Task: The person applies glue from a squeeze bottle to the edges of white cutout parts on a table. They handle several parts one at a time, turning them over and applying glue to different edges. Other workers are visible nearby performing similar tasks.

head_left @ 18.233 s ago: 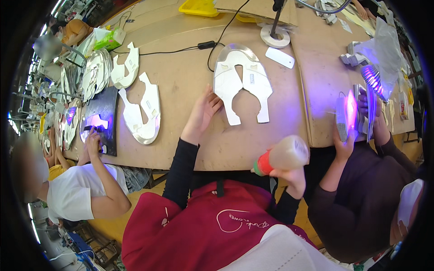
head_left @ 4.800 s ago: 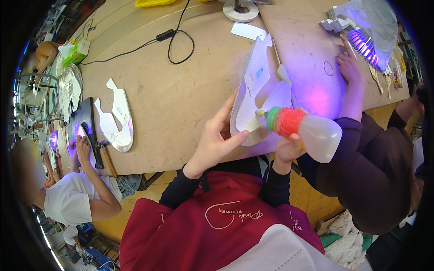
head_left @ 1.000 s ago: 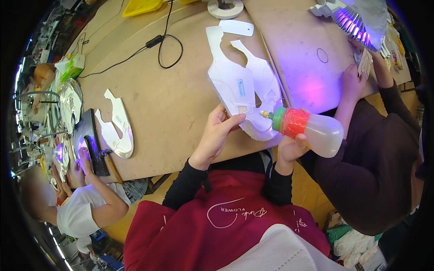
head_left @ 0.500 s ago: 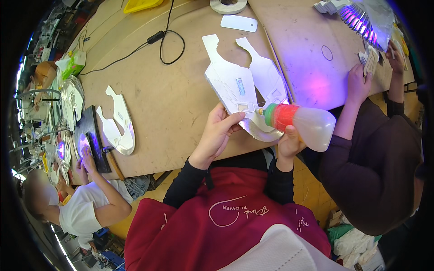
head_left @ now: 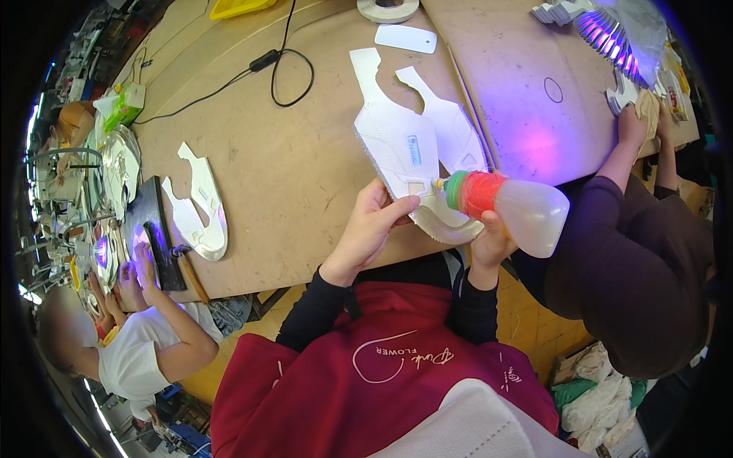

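My left hand (head_left: 376, 233) pinches the lower left edge of a white shoe upper (head_left: 397, 141), thumb on top. The upper is a flat U-shaped piece with two long arms pointing away from me, a small blue label and a small tan square patch. My right hand (head_left: 491, 243) is wrapped under a squeeze bottle (head_left: 534, 217) of pale, cloudy content, with red tape and a green cap. Tilted on its side, the bottle has its narrow nozzle pointing left at the upper, close to the tan patch. Whether the tip touches cannot be seen.
Another white upper (head_left: 200, 202) lies left on the table, near a black board (head_left: 156, 237) and a hammer (head_left: 191, 275). A black cable (head_left: 298, 95), a white flat device (head_left: 405, 38) and a tape roll (head_left: 388, 9) lie farther back. Co-workers sit on both sides.
The left part of the upper has tipped and shifted slightly right in my left hand. The bottle has barely moved. The right co-worker's hands have moved farther off.
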Available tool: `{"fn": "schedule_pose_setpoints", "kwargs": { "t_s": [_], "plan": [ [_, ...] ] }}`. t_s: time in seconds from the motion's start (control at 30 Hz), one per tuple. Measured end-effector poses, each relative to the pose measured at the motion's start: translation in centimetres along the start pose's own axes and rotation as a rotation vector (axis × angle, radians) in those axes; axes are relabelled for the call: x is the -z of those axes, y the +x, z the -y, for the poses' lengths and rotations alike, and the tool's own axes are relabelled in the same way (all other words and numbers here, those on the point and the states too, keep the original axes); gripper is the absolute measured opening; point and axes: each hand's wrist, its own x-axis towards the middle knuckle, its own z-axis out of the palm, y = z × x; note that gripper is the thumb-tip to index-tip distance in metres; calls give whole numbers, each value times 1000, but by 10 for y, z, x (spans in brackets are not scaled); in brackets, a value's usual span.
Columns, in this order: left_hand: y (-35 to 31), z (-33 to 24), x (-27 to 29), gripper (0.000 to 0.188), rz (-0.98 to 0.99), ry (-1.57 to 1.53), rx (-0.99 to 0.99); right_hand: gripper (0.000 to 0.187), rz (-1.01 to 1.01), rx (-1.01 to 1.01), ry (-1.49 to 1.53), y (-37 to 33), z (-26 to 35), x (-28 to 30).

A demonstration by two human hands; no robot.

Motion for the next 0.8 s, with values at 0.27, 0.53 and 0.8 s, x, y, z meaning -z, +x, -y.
{"fn": "schedule_pose_setpoints", "kwargs": {
  "t_s": [0.27, 0.53, 0.8],
  "plan": [
    [1, 1, 5, 37, 23, 46, 10, 68, 65, -24, -112, -1, -2, 0],
    [1, -1, 12, 36, 16, 72, -9, 77, -23, 58, -80, 6, 6, 8],
    [-4, 4, 12, 36, 49, 112, -5, 74, 74, 60, -129, -1, 5, 4]
  ]
}}
